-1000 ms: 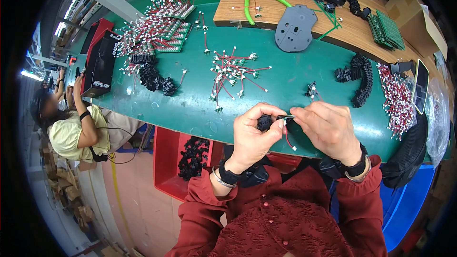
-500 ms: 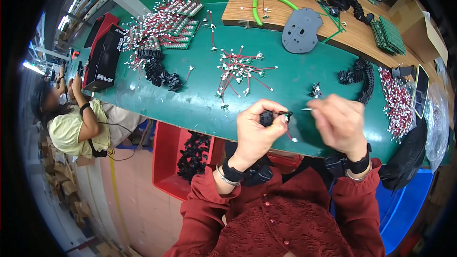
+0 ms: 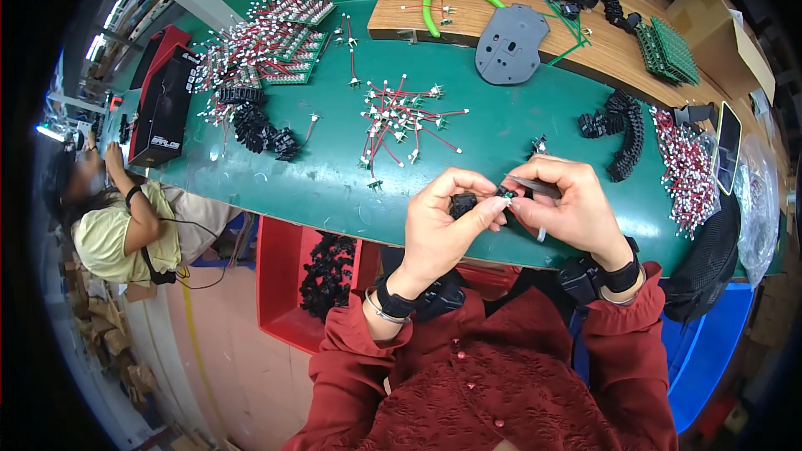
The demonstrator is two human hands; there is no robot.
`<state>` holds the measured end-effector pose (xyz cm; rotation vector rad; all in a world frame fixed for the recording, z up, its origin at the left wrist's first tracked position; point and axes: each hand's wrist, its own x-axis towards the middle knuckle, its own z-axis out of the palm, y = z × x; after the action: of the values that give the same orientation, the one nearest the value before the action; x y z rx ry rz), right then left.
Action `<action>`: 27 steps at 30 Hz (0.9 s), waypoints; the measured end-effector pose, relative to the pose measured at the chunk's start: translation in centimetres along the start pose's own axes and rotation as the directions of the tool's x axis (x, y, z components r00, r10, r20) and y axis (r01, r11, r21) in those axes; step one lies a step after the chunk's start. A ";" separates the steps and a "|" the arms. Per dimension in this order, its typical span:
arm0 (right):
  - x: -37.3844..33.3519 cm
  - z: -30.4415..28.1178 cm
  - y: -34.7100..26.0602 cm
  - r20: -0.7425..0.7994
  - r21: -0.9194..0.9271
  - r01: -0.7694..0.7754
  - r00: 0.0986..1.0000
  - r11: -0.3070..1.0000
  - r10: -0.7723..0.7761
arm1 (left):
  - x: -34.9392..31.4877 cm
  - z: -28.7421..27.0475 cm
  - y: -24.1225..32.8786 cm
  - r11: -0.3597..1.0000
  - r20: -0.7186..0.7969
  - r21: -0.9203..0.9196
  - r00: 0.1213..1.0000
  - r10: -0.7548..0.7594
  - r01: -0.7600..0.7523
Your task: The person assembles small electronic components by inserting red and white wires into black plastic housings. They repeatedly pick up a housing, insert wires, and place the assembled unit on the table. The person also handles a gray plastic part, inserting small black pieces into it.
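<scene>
My left hand (image 3: 447,221) pinches a small black plastic part (image 3: 464,202) over the near edge of the green table (image 3: 284,175). My right hand (image 3: 568,205) holds metal tweezers (image 3: 535,187) whose tip meets a tiny green piece at the black part. The two hands touch at the fingertips. A loose pile of red-and-white wired components (image 3: 401,121) lies on the table just beyond my hands.
Black chain-like parts (image 3: 622,129) and a heap of red-white components (image 3: 689,167) lie at the right. A grey plate (image 3: 511,33) and green-handled pliers (image 3: 434,0) rest on a wooden board. A red bin (image 3: 309,284) sits below the table. Another person (image 3: 125,225) sits at left.
My right hand had drawn away to the right with the tweezers; now it is back against my left hand at the black part.
</scene>
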<state>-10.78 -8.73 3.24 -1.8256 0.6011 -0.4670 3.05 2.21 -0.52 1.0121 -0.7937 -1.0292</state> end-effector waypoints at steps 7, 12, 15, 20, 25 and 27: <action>0.0 0.3 -0.2 -0.012 0.071 -0.061 0.998 0.996 0.062 | -0.2 0.0 0.4 0.999 -0.020 0.048 1.000 -0.020 0.021; 0.2 0.2 -0.1 -0.055 -0.097 0.086 0.994 0.992 -0.092 | 0.0 -0.1 0.1 0.980 -0.015 0.194 0.999 0.045 -0.041; 0.0 -0.1 -0.4 -0.034 -0.219 0.113 0.992 0.969 -0.123 | 0.0 -0.2 0.0 0.965 -0.008 0.259 0.999 0.048 -0.045; -0.2 -0.3 -0.4 -0.017 -0.250 0.132 0.990 0.959 -0.141 | -0.1 -0.2 0.0 0.956 0.006 0.294 1.000 0.019 -0.020; 0.0 -0.2 -0.1 0.004 -0.299 0.236 0.969 0.925 -0.246 | -0.1 -0.3 -0.2 0.929 0.010 0.364 0.998 0.063 -0.063; 0.0 -0.1 0.0 0.000 -0.282 0.242 0.968 0.928 -0.253 | -0.1 -0.3 0.0 0.916 0.025 0.391 0.996 0.090 -0.093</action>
<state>-10.82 -8.82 3.27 -2.1822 0.4803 -0.6094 3.25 2.39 -0.66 1.2982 -1.0699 -0.8076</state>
